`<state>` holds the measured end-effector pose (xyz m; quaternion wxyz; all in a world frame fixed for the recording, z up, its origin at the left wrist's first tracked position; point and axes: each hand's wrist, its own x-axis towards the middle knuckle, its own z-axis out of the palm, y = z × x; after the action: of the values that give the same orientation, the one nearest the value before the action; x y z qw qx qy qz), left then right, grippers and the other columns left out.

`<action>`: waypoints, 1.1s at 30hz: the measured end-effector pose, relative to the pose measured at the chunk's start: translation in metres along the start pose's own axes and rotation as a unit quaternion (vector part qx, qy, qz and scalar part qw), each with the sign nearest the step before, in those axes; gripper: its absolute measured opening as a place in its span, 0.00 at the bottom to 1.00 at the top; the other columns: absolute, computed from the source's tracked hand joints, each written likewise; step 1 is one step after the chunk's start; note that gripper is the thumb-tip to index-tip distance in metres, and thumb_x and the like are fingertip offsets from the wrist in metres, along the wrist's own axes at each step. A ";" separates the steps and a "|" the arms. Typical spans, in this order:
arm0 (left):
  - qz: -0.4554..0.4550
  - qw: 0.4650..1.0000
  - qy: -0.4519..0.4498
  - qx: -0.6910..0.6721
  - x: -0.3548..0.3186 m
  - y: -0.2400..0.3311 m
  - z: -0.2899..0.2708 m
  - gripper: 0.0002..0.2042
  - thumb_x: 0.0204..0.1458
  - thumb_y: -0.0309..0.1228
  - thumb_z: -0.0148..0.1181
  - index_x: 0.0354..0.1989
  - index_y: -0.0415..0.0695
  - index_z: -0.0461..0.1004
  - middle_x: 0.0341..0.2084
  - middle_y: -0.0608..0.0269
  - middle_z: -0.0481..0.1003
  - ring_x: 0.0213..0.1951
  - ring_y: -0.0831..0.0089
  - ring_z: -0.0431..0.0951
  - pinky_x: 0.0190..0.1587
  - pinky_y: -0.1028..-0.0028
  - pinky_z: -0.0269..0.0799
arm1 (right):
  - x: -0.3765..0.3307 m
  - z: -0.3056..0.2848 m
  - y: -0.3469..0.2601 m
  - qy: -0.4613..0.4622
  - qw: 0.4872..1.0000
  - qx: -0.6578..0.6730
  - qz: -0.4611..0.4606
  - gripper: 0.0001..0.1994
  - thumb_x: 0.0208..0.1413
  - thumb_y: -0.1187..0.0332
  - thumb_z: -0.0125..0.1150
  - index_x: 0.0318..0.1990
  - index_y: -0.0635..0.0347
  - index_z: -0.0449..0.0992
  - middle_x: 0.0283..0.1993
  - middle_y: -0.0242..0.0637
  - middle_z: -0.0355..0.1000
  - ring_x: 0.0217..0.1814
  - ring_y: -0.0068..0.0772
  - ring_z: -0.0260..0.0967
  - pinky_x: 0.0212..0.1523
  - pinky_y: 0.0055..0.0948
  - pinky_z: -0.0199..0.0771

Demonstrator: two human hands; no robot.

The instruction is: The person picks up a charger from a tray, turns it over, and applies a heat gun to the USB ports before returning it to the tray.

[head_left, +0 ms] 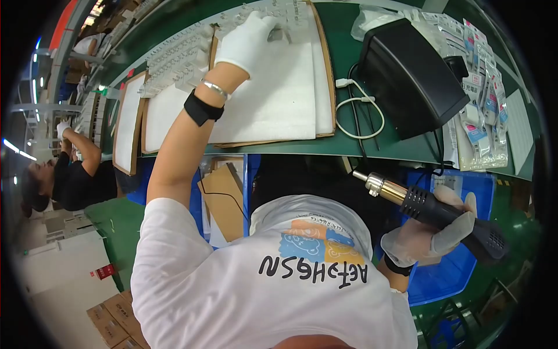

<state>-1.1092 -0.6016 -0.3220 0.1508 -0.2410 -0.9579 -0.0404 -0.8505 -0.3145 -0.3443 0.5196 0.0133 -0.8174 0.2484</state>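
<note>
In a white glove, my left hand reaches to the far side of the bench, its fingers closed at a small clear plastic piece. More clear pieces stand in rows just beyond it. Beneath the hand lies a white foam sheet on cardboard. Down at the right, away from the bench top, my right hand wears a thin translucent glove. Its fingers wrap round the black handle of a hot air gun, whose metal nozzle points up and left.
A black box-shaped device stands on the green bench beside a looped white cable. Plastic packets pile up at the right. More foam boards with clear pieces lie left. Blue bins sit below; another person works far left.
</note>
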 end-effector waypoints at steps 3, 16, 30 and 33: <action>-0.025 0.999 -0.035 -0.005 -0.024 0.016 -0.006 0.16 0.51 0.42 0.60 0.43 0.45 0.74 0.45 0.48 0.72 0.41 0.53 0.77 0.41 0.63 0.75 | 0.001 0.002 0.001 0.008 1.000 -0.010 0.006 0.20 0.68 0.69 0.36 0.67 0.51 0.55 0.32 0.39 0.69 0.32 0.28 0.58 0.40 0.23 0.62; -0.093 0.983 -0.006 -0.157 -0.040 0.020 0.006 0.25 0.47 0.42 0.67 0.50 0.40 0.70 0.40 0.47 0.76 0.41 0.57 0.79 0.41 0.68 0.75 | -0.021 -0.003 0.012 0.078 0.942 0.255 0.203 0.19 0.66 0.69 0.42 0.64 0.53 0.59 0.36 0.46 0.67 0.34 0.28 0.57 0.37 0.23 0.62; -0.077 0.833 0.024 -0.547 -0.172 0.120 -0.009 0.29 0.37 0.20 0.70 0.50 0.43 0.66 0.44 0.57 0.68 0.47 0.66 0.73 0.49 0.70 0.74 | -0.003 0.009 -0.013 0.086 0.912 0.244 0.318 0.21 0.66 0.62 0.43 0.59 0.67 0.55 0.33 0.39 0.69 0.31 0.23 0.60 0.40 0.24 0.66; -0.087 0.847 0.009 -0.524 -0.181 0.123 -0.004 0.29 0.37 0.20 0.70 0.50 0.43 0.66 0.45 0.57 0.68 0.47 0.65 0.73 0.49 0.70 0.74 | -0.009 0.002 0.004 -0.033 0.994 0.056 0.091 0.24 0.57 0.70 0.58 0.58 0.58 0.54 0.35 0.38 0.71 0.35 0.29 0.68 0.57 0.35 0.62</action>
<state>-0.8981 -0.5755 -0.3730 0.0069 -0.1993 -0.8099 -0.5516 -0.8492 -0.3146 -0.3545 0.4660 -0.0243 -0.8167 0.3395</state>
